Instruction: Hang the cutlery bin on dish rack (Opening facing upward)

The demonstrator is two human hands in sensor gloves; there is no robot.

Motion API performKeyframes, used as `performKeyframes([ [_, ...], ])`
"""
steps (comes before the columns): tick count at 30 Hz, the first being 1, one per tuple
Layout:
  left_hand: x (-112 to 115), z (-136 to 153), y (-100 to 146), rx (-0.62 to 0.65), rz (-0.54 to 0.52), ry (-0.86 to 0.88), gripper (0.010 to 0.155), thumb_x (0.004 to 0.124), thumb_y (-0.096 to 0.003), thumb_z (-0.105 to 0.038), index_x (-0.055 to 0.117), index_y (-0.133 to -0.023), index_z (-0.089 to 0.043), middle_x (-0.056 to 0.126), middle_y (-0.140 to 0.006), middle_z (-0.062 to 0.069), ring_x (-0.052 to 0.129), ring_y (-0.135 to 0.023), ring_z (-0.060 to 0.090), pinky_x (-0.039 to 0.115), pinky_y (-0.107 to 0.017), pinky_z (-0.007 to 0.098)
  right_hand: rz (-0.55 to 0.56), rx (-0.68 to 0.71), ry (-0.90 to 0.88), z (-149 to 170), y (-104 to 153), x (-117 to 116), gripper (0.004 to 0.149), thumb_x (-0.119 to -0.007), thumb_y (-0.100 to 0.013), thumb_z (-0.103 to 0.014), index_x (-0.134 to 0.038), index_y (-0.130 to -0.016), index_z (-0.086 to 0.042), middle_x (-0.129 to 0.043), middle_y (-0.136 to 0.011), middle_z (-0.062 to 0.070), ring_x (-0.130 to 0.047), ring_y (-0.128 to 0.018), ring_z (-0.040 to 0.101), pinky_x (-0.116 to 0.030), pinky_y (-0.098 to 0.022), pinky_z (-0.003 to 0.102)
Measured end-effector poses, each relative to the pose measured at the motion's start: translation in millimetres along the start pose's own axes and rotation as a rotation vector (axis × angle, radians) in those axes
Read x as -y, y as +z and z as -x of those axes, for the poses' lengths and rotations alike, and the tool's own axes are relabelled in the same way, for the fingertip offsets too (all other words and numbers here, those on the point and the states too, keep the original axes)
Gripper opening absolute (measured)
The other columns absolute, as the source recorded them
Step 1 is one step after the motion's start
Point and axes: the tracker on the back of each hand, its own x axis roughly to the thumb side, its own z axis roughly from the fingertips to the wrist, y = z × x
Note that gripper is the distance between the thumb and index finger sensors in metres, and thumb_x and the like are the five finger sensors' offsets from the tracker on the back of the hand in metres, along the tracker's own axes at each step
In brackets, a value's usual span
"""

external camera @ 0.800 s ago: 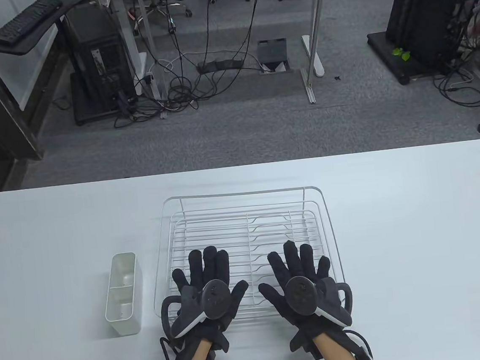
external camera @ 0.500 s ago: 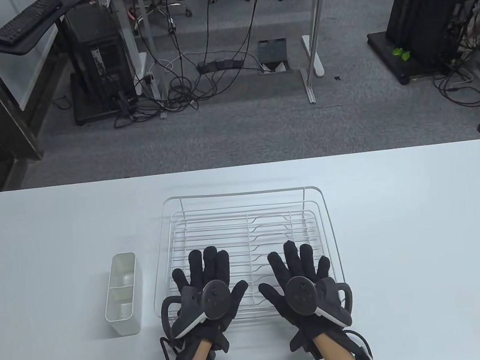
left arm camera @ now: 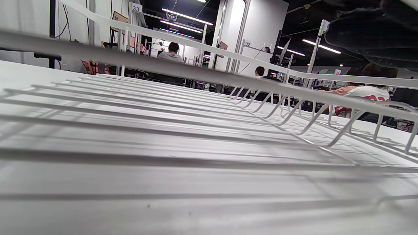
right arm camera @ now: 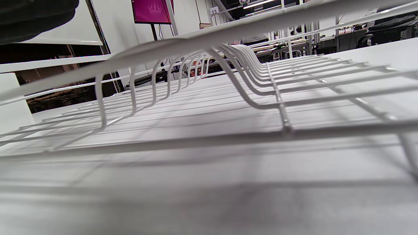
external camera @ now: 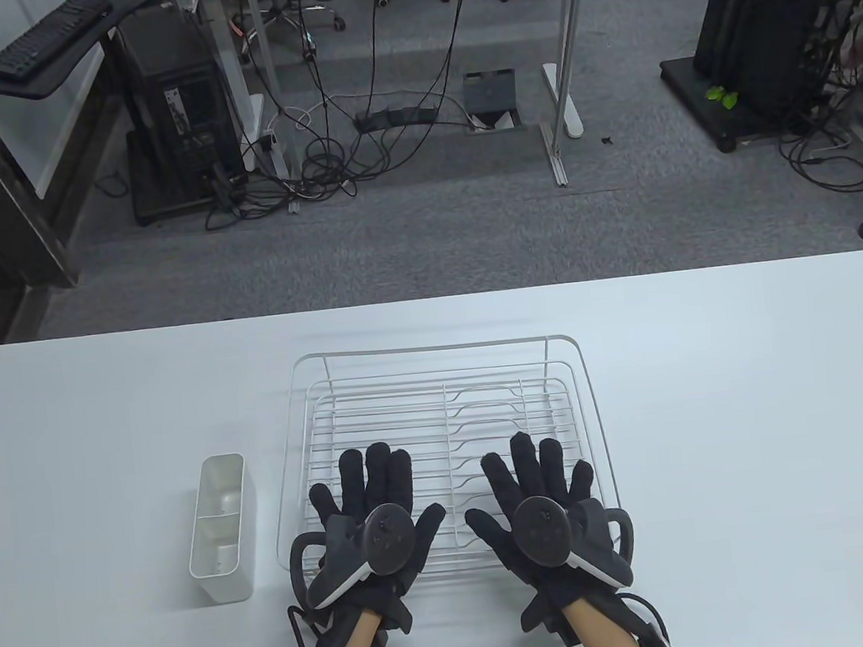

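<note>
A white wire dish rack (external camera: 434,354) stands on the table in the middle. A white two-compartment cutlery bin (external camera: 220,527) stands upright on the table just left of the rack, opening up. My left hand (external camera: 373,508) lies flat and open over the rack's near left part, holding nothing. My right hand (external camera: 540,496) lies flat and open over the rack's near right part, holding nothing. The wrist views show the rack wires (left arm camera: 209,107) (right arm camera: 248,98) from low and close, with a bit of dark glove at a top corner (left arm camera: 369,36) (right arm camera: 32,16).
The white table (external camera: 753,414) reaches to the far edge, with grey floor, desks, cables and computer towers beyond it. The bin is about a hand's width left of my left hand.
</note>
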Motion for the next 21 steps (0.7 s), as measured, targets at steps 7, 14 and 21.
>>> performKeyframes([
  [7,-0.1,-0.1,0.4,-0.003,-0.011,-0.003,0.076,0.034,-0.0625,-0.071,0.011,-0.116,-0.023,0.011,-0.122,0.009,0.012,-0.113,0.04,0.016,-0.068,0.074,0.0,0.0,0.0,0.0,0.0,0.0,0.072,-0.052,-0.056,-0.067,-0.045,-0.113,-0.024,-0.028,-0.118,0.015,-0.023,-0.106,0.047,-0.017,-0.066,0.07],
  [14,0.0,-0.1,0.5,-0.002,-0.015,-0.003,0.076,0.034,-0.0625,-0.071,0.011,-0.116,-0.023,0.012,-0.122,0.009,0.012,-0.113,0.04,0.016,-0.069,0.074,0.001,-0.002,-0.003,0.1,-0.1,-0.1,0.072,-0.052,-0.056,-0.067,-0.046,-0.113,-0.024,-0.029,-0.118,0.015,-0.024,-0.106,0.047,-0.018,-0.066,0.07],
  [21,-0.1,-0.1,0.7,-0.002,-0.016,-0.003,0.076,0.034,-0.0625,-0.071,0.011,-0.116,-0.023,0.011,-0.122,0.009,0.012,-0.113,0.04,0.016,-0.069,0.073,0.003,-0.003,-0.004,0.3,-0.1,-0.2,0.072,-0.053,-0.056,-0.067,-0.047,-0.113,-0.023,-0.03,-0.118,0.016,-0.025,-0.106,0.047,-0.018,-0.066,0.07],
])
